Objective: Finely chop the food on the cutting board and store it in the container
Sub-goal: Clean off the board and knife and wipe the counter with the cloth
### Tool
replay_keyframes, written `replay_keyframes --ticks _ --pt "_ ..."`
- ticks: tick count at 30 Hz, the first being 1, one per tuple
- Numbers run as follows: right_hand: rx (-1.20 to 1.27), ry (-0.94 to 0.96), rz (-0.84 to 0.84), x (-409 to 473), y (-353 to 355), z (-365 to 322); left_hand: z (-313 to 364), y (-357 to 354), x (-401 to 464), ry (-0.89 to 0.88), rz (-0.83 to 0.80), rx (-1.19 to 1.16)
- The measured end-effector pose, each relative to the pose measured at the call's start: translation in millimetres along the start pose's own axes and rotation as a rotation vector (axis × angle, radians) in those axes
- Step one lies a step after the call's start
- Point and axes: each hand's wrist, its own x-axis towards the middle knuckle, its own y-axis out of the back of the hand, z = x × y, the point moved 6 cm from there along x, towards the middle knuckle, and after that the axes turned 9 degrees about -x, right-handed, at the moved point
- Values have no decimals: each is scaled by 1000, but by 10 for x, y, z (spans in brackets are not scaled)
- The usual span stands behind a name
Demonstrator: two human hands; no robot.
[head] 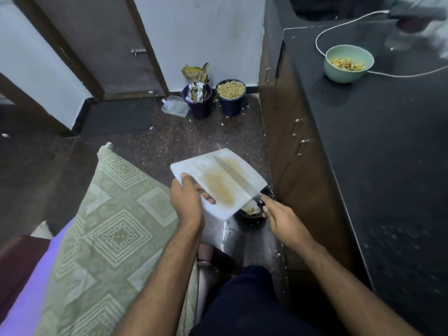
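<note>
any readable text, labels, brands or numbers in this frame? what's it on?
None readable.
Yellow packet above the purple bin: some print, too blurred to read.
Foil wrappers in that bin: no legible text.
Cutting board, knife, green bowl: no markings visible.

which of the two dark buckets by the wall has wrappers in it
The left bucket, the purple one; foil wrappers stick out of it. The right bucket holds pale grains.

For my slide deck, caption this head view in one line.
Left hand tilts stained cutting board; right hand scrapes it with a knife.
</note>
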Motion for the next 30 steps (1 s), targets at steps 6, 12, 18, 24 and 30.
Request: replay_keyframes --ticks 6,12,18,24,30 --pt "-70 -135 -56 207 24 210 76 195 -25 8 23 8" --pt "-9 -143 6 207 106 108 118 294 -12 -3 52 -19" --pt "-9 -2 -25 125 114 -145 43 122 -9 8 15 -7" --pt "-86 -83 79 251 242 67 3 49 21 5 5 -48" --pt "-154 -110 253 280 592 72 -36 -9 31 103 -17 -194"
